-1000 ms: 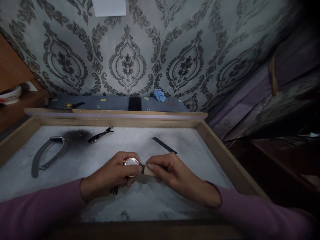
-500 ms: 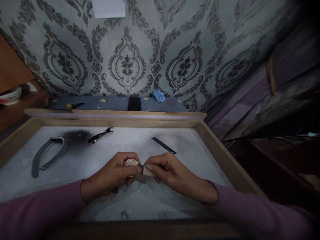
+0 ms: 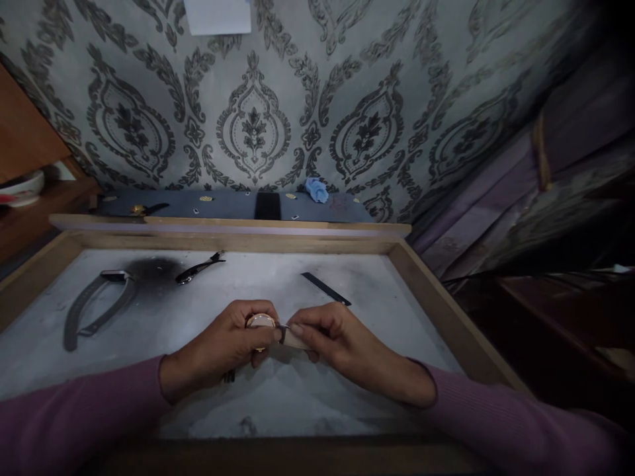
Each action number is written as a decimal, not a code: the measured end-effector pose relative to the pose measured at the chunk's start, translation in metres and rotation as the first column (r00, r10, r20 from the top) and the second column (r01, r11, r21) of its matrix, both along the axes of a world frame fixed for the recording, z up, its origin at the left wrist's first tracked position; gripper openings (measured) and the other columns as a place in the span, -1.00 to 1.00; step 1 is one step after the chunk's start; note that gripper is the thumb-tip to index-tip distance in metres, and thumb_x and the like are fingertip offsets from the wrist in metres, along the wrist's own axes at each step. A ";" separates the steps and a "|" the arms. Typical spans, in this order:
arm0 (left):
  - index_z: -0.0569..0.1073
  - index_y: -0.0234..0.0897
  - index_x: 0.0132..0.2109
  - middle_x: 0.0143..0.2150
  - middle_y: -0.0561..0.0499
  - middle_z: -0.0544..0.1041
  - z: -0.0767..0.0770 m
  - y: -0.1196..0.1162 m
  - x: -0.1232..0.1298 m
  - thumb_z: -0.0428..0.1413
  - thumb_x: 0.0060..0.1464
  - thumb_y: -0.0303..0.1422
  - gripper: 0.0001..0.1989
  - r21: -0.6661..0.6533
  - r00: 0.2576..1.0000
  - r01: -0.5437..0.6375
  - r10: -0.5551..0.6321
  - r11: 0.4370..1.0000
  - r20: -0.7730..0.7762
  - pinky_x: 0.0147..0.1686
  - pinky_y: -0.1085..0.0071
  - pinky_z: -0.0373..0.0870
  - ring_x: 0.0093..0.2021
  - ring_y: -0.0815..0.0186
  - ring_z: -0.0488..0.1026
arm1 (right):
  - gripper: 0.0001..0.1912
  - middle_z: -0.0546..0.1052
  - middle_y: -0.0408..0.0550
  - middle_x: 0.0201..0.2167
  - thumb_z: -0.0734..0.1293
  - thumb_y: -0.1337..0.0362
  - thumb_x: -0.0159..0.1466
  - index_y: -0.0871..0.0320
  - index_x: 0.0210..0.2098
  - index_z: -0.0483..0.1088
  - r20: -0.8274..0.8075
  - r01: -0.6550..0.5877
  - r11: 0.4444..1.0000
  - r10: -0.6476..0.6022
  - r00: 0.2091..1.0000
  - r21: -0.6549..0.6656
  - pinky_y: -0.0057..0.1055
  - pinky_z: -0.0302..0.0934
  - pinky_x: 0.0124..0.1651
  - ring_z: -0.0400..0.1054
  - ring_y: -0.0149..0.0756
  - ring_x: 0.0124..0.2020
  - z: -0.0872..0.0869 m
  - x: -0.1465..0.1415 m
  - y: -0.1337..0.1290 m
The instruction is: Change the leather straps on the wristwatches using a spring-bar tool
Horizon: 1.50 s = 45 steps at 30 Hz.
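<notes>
My left hand [image 3: 231, 337] is closed round a watch [image 3: 260, 322] with a round, pale face and a gold-coloured rim. Between the hands a light watch strap [image 3: 296, 340] runs from the watch's side. My right hand [image 3: 342, 344] is closed, its thumb and fingers pinching the strap near the watch; a thin metal piece [image 3: 284, 326] shows at the fingertips, too small to name. Below the left wrist a short dark end [image 3: 229, 376] sticks out, partly hidden. Just beyond the right hand lies a flat dark strap piece [image 3: 326, 288].
A grey-strapped watch [image 3: 116, 275] and a slim dark watch [image 3: 198, 268] lie at the left of the white tabletop [image 3: 238, 410], which has a raised wooden rim [image 3: 238, 243]. Behind it, a blue crumpled cloth [image 3: 316, 190] and a dark watch [image 3: 143, 209] rest on a patterned surface.
The watch in my left hand is tilted slightly differently, and its rim shows brighter gold. Both hands stay in almost the same place.
</notes>
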<state>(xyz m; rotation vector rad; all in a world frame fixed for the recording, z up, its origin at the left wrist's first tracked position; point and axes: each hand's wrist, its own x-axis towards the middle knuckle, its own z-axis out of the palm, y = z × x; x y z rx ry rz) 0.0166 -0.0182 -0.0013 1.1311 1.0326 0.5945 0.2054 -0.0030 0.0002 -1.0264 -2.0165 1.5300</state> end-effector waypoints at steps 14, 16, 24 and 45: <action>0.28 -0.23 -0.43 -0.75 0.24 0.22 0.005 0.000 0.000 0.13 -0.06 -0.20 -0.77 -0.083 1.000 0.015 -0.017 0.996 -0.017 -0.70 0.53 -0.19 -0.72 0.52 -0.03 | -0.67 0.27 -0.22 -0.67 0.19 0.19 0.31 0.24 -0.50 0.39 -0.016 0.008 0.999 -0.009 1.000 -0.038 -0.50 -0.02 -0.53 0.10 -0.50 -0.61 -0.001 0.000 0.003; 0.28 -0.24 -0.43 -0.74 0.23 0.24 0.004 0.001 -0.001 0.12 -0.03 -0.19 -0.77 -0.076 1.000 0.024 -0.025 0.997 -0.015 -0.70 0.53 -0.18 -0.72 0.52 -0.02 | -0.67 0.26 -0.22 -0.67 0.19 0.20 0.31 0.24 -0.49 0.40 -0.020 0.003 0.999 -0.004 1.000 -0.042 -0.50 -0.02 -0.53 0.10 -0.50 -0.61 -0.002 0.000 0.003; 0.29 -0.24 -0.43 -0.73 0.23 0.24 0.005 0.001 -0.003 0.14 -0.02 -0.19 -0.76 -0.084 0.999 0.049 -0.048 0.995 0.012 -0.70 0.53 -0.17 -0.71 0.52 0.01 | -0.67 0.24 -0.23 -0.66 0.19 0.20 0.31 0.25 -0.48 0.41 -0.043 -0.006 1.000 0.006 0.999 -0.016 -0.50 -0.03 -0.53 0.07 -0.50 -0.61 -0.001 0.001 0.000; 0.32 -0.26 -0.43 -0.75 0.25 0.22 0.002 -0.001 -0.002 0.17 -0.02 -0.15 -0.71 -0.048 0.997 0.033 -0.030 0.998 0.067 -0.67 0.51 -0.12 -0.71 0.52 -0.02 | -0.66 0.26 -0.21 -0.66 0.19 0.21 0.31 0.26 -0.48 0.42 -0.020 -0.018 1.000 0.018 1.000 -0.021 -0.49 -0.02 -0.54 0.09 -0.50 -0.62 0.001 0.001 0.002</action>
